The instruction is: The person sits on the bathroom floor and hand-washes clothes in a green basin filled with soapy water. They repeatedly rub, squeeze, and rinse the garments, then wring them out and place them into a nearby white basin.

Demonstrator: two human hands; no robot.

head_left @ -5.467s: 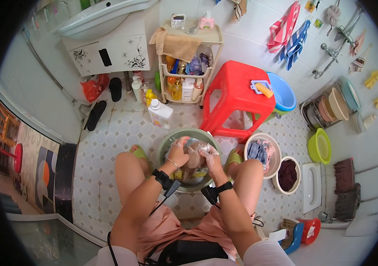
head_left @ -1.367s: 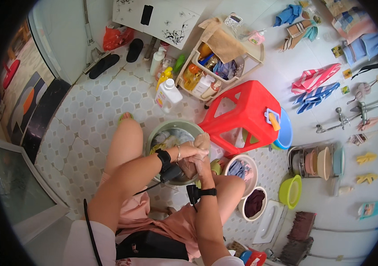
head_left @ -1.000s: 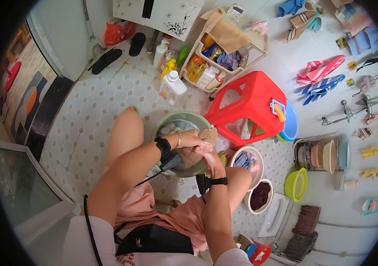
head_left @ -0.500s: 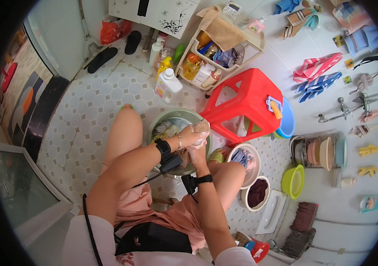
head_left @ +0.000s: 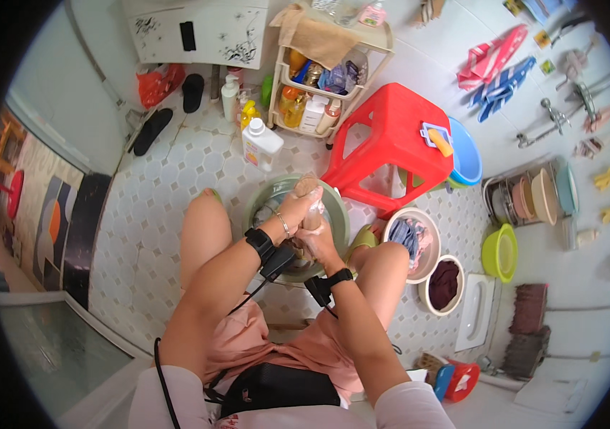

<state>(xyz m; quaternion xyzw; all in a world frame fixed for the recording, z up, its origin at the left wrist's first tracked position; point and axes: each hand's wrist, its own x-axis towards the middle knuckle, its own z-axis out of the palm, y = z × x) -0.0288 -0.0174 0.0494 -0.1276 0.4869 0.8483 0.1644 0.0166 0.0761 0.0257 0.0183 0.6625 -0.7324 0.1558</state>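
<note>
Over a grey-green basin (head_left: 344, 222) on the floor, both my hands are closed on one wet brown cloth (head_left: 306, 187). My left hand (head_left: 294, 212) grips its upper part, and a rounded end pokes out beyond the fingers. Just below, my right hand (head_left: 321, 239) holds the lower part, with white suds on the skin and cloth. Some of the cloth hangs down toward the basin. Greyish water and other wet laundry (head_left: 266, 210) lie in the basin, partly hidden by my hands and wrists.
A red plastic stool (head_left: 398, 136) stands right of the basin, a white detergent bottle (head_left: 261, 145) beyond it. To the right are a bowl (head_left: 430, 264) of clothes and a smaller bowl (head_left: 430, 306) with dark red cloth. A shelf cart (head_left: 326, 79) stands at the back.
The view has shifted, so the surroundings sit differently in the picture. My hands stay closed on the brown cloth above the basin; more of it shows between them now.
</note>
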